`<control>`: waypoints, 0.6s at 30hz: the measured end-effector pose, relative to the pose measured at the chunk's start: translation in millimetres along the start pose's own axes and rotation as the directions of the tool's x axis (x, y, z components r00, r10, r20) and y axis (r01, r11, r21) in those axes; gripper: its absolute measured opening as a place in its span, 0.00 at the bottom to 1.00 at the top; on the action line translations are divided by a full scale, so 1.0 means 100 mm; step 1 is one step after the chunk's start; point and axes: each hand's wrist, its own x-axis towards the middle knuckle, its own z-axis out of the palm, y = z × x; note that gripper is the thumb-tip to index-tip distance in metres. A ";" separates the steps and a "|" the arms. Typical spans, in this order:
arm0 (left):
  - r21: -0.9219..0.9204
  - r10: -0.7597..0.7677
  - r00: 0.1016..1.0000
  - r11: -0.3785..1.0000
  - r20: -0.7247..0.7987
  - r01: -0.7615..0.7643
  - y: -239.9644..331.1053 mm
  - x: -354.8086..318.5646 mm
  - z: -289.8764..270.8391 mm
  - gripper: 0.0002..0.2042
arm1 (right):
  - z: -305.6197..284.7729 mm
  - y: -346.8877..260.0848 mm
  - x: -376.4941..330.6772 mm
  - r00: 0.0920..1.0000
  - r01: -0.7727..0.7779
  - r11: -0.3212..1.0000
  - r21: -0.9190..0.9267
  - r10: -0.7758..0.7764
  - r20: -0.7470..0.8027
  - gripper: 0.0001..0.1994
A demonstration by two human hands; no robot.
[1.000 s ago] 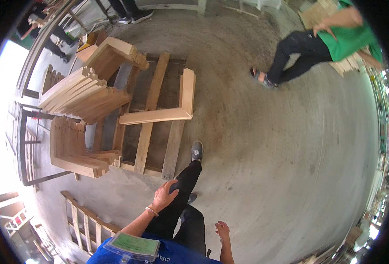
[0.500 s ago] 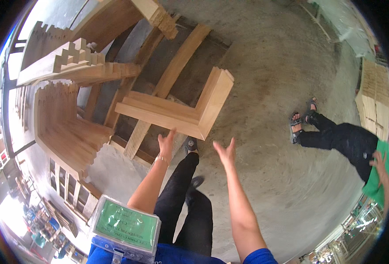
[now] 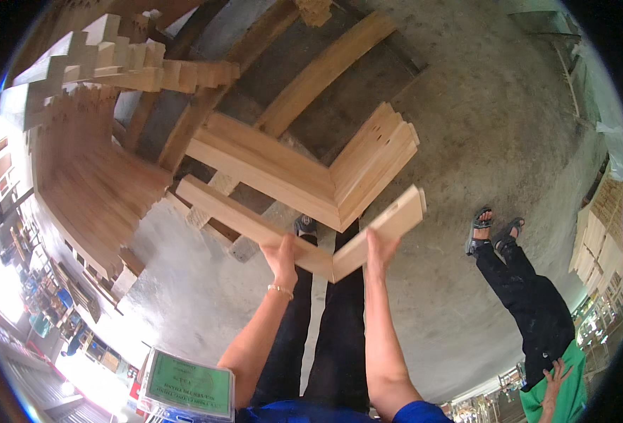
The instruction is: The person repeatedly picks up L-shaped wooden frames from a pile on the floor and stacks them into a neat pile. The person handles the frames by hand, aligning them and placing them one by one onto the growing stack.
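Between my two hands is an L-shaped wooden corner piece (image 3: 318,259), lifted clear of the stack. My left hand (image 3: 281,261) grips its longer arm, with the fingers mostly behind the wood. On the shorter arm, my right hand (image 3: 380,251) is closed, thumb on the near face. Just beyond lies a stack of similar L-shaped pieces (image 3: 273,162), its mitred corner pointing toward me. That stack rests on a slatted wooden pallet (image 3: 322,70).
More stacked L-shaped pieces (image 3: 89,176) stand at the left, with stepped ends (image 3: 114,60) above them. A person (image 3: 530,296) in black trousers and a green top stands at the right. Cut boards (image 3: 601,225) are piled at the far right. A green badge (image 3: 184,384) hangs before me.
Both hands have gone from open to gripping one L-shaped piece, which has come off the stack toward me. My view has shifted, and the stack appears larger.
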 end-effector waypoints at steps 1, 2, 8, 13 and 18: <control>0.005 -0.017 0.999 1.000 -0.038 0.018 -0.09 -0.15 -0.13 0.28 | -0.11 -0.03 -0.19 0.998 -0.064 0.998 -0.011 0.063 -0.017 0.40; 0.004 -0.031 0.998 0.999 -0.063 0.032 -0.14 -0.27 -0.17 0.28 | -0.20 -0.06 -0.27 0.995 -0.097 0.994 -0.045 0.096 -0.018 0.41; -0.043 -0.005 0.997 0.999 -0.083 0.002 0.04 -0.32 0.03 0.31 | -0.22 -0.40 -0.06 0.995 -0.044 0.996 -0.076 0.051 0.088 0.43; -0.186 0.072 0.993 0.981 0.090 -0.054 0.34 0.16 0.36 0.28 | 0.27 -0.67 0.49 0.974 0.003 0.998 0.061 -0.017 0.226 0.42; -0.378 -0.112 0.973 0.908 0.203 0.184 0.66 0.86 0.46 0.24 | 0.54 -0.61 0.96 0.981 -0.027 0.996 0.079 0.011 0.196 0.38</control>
